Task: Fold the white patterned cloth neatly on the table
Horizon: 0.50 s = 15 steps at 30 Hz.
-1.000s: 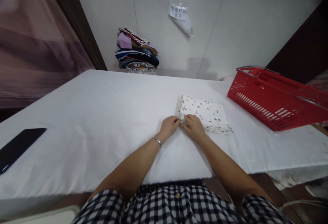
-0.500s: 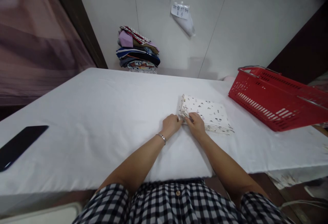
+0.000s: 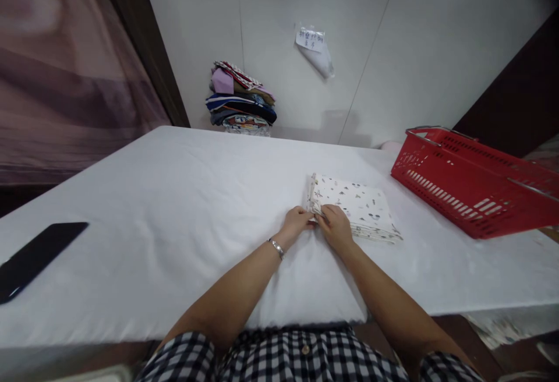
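A folded white cloth [image 3: 362, 198] with a small scattered print lies flat on the white-covered table [image 3: 196, 195], its layers showing along the near edge. At its near left corner, my right hand [image 3: 336, 225] is closed on the fabric, thumb and fingers pinching a bit of it. My left hand [image 3: 297, 223], with a bracelet on the wrist, meets it from the left. Its fingers are pressed together at the same corner, and what lies between them is too small to make out.
A red plastic basket [image 3: 463, 178] with metal handles stands at the right. Several folded fabrics form a stack [image 3: 242, 99] behind the table's far edge, against the wall. On the left lies a dark phone-like slab [image 3: 39, 257]. A paper sign [image 3: 312, 41] hangs on the wall.
The camera has tilted up slightly, so everything sits lower in view. Both hands stay at the cloth's near left corner, where the bunched fabric now lies flatter.
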Each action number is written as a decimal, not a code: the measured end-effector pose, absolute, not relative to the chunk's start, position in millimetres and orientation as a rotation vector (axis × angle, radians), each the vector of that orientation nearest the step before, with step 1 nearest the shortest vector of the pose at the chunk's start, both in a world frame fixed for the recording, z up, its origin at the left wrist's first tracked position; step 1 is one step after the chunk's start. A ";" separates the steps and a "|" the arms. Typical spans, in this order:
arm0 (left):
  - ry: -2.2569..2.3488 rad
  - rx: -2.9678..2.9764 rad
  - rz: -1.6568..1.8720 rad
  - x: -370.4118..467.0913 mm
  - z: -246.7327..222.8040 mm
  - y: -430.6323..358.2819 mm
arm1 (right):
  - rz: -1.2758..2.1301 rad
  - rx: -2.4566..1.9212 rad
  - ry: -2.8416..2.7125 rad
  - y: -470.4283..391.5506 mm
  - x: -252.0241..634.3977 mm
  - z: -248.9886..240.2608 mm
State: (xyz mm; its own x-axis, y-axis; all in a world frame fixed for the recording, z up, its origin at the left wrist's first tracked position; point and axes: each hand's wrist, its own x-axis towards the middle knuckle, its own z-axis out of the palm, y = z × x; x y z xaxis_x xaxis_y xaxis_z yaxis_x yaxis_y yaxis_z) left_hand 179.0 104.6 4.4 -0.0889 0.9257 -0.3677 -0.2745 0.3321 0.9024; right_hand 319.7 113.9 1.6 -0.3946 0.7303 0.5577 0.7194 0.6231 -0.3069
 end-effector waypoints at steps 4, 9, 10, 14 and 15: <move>1.211 0.649 1.181 178.8 7.9 99.6 | 0.045 -1.155 -2.108 113.6 319.1 2.1; 1.158 0.652 1.192 178.0 16.0 92.3 | -0.006 -1.147 -2.161 115.5 317.0 -0.4; 1.168 0.661 1.187 178.1 17.2 91.6 | -0.013 -1.134 -2.187 115.0 316.6 -1.3; 1.255 0.701 1.154 179.7 15.9 93.6 | 0.014 -1.073 -2.246 107.4 319.2 -2.9; 1.277 0.715 1.150 180.3 13.6 95.3 | 0.058 -1.058 -2.257 105.9 321.9 -1.6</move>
